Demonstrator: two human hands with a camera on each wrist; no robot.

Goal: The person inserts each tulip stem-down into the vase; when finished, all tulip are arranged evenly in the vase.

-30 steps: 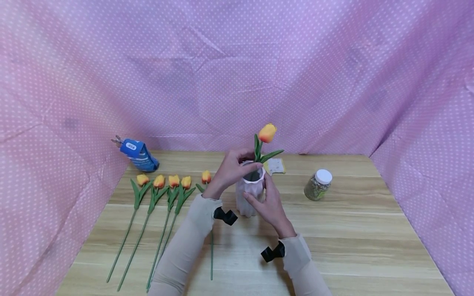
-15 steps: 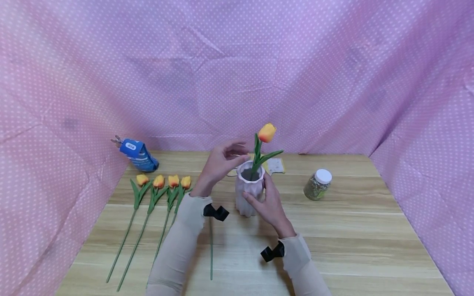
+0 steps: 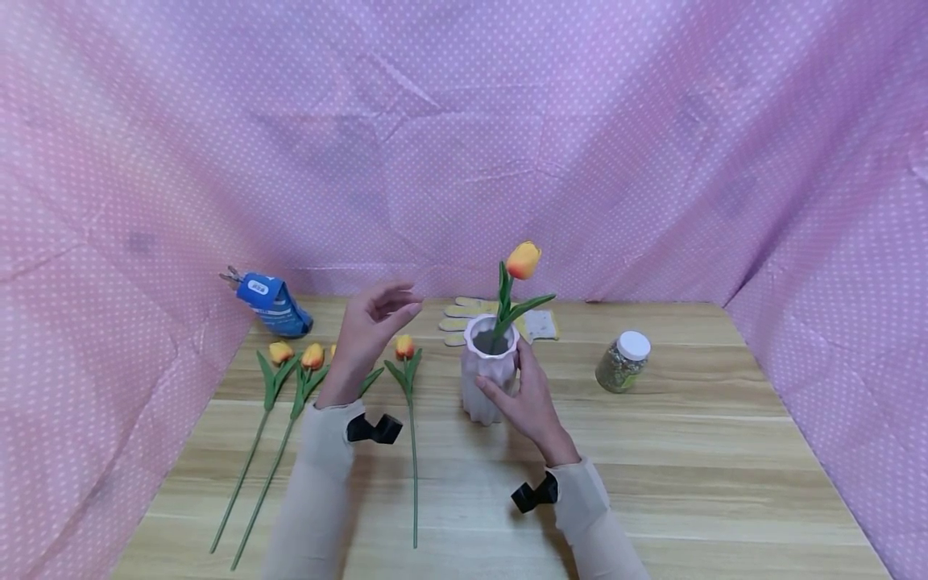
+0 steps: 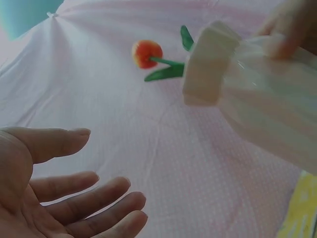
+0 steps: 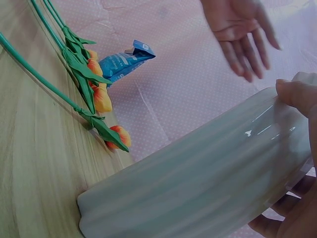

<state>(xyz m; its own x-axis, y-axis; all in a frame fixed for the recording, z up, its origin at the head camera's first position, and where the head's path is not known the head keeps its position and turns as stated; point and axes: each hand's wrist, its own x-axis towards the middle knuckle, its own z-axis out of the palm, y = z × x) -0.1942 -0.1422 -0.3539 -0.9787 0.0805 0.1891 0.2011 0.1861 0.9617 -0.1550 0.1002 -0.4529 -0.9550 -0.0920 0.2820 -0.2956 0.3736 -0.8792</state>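
Note:
A white ribbed vase [image 3: 487,379] stands upright at the table's middle, gripped near its rim by my right hand [image 3: 528,399]. One orange-yellow tulip [image 3: 524,260] rises out of its mouth, the lower stem hidden inside. To the left of the vase, my left hand [image 3: 373,334] hovers in the air, fingers loosely bent and holding nothing; the left wrist view shows its palm and spread fingers [image 4: 89,198]. Beneath and beside it lie several more tulips, among them a single tulip [image 3: 404,348] nearest the vase. Some of these flowers are hidden behind the left hand and sleeve.
Behind the vase lies a white and yellow glove [image 3: 464,310], partly covered by it. A jar [image 3: 622,362] with a white lid stands to the right. At the back left leans a blue bag [image 3: 274,304]. Pink dotted cloth [image 3: 464,145] surrounds the wooden table [image 3: 689,467].
My left hand has let go of the tulip in the vase and moved left, away from the rim, uncovering the glove. The right hand keeps its hold on the vase.

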